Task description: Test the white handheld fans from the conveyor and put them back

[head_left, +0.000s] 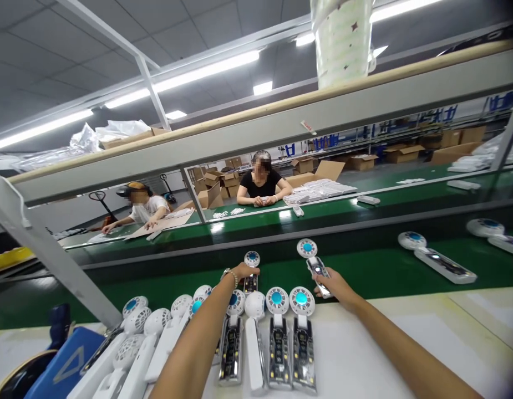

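Head view: a clear-cased handheld unit [317, 271] is gripped in the right hand [335, 289], its long axis pointing forward-left; the left hand [243, 271] is laid over a second unit [250, 284], grip indeterminable.

Grey grid-tiled ceiling [52, 50] overhead, with long fluorescent tube lights [181, 80] set across it; a pale steel shelf rail [239, 124] crosses the view; beyond it runs a green conveyor belt [389, 194]; cardboard cartons [406, 153] stand stacked behind; a pallet jack [100, 203] stands at left; blue-lettered banners [501, 102] line the far wall.
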A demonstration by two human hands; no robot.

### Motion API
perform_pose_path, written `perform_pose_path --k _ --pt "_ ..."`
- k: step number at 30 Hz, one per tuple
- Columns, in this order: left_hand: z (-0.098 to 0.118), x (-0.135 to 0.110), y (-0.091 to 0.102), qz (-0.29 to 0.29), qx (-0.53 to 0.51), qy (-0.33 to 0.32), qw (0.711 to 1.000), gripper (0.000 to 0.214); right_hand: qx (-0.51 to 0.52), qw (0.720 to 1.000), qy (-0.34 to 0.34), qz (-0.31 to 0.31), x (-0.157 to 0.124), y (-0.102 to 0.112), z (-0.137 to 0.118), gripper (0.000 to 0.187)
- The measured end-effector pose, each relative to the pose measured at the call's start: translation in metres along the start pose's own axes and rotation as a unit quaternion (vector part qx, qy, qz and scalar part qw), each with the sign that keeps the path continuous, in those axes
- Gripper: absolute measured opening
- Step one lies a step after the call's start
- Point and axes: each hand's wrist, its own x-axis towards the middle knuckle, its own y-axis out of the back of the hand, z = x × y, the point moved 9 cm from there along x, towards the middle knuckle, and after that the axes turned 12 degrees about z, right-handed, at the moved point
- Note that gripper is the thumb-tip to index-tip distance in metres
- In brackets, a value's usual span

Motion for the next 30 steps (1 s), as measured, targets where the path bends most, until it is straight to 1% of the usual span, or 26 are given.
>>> perform_pose_path --k 2,4,6,8,10,12,14,16,18,21,24,28,30 --pt "0.007 -0.001 -0.005 -0.003 -0.028 0.019 0.999 0.027 0.105 0.994 -0.021 0.014 -0.002 0.008 -0.001 0.032" --pt "0.022 -0.003 -0.007 -0.003 -0.065 0.028 0.997 0.026 0.225 0.973 -0.051 0.022 -0.003 0.014 0.0 0.042" --pt "0.04 -0.009 -0.003 0.005 -0.118 0.022 0.993 0.02 0.308 0.948 -0.08 0.019 -0.004 0.017 0.0 0.048" --pt "0.054 -0.02 0.008 0.021 -0.17 0.009 0.985 0.012 0.332 0.939 -0.09 0.016 -0.004 0.018 0.0 0.046" --pt "0.059 -0.036 0.023 0.038 -0.211 -0.007 0.977 0.007 0.339 0.935 -0.102 0.017 -0.006 0.016 0.002 0.041" --pt "0.053 -0.057 0.037 0.056 -0.239 -0.022 0.969 0.003 0.341 0.932 -0.122 0.021 -0.01 0.011 0.005 0.036" --pt "0.039 -0.077 0.044 0.06 -0.252 -0.02 0.966 0.002 0.342 0.929 -0.142 0.018 -0.017 0.004 0.008 0.034" --pt "0.023 -0.093 0.046 0.05 -0.266 -0.006 0.963 0.005 0.342 0.928 -0.147 0.008 -0.025 -0.002 0.008 0.037" --pt "0.012 -0.104 0.045 0.027 -0.294 0.013 0.955 0.01 0.341 0.929 -0.143 -0.005 -0.033 -0.007 0.008 0.039" --pt "0.0 -0.114 0.038 -0.025 -0.324 0.053 0.944 0.021 0.354 0.924 -0.141 -0.017 -0.042 -0.009 0.007 0.038" --pt "-0.012 -0.117 0.035 -0.043 -0.327 0.079 0.941 0.024 0.365 0.917 -0.161 -0.015 -0.044 -0.008 0.011 0.039" --pt "-0.02 -0.121 0.031 -0.07 -0.353 0.093 0.928 0.022 0.355 0.915 -0.192 -0.001 -0.042 -0.006 0.019 0.046" --pt "-0.019 -0.124 0.031 -0.077 -0.359 0.078 0.927 0.023 0.332 0.922 -0.198 0.013 -0.041 -0.002 0.024 0.051"
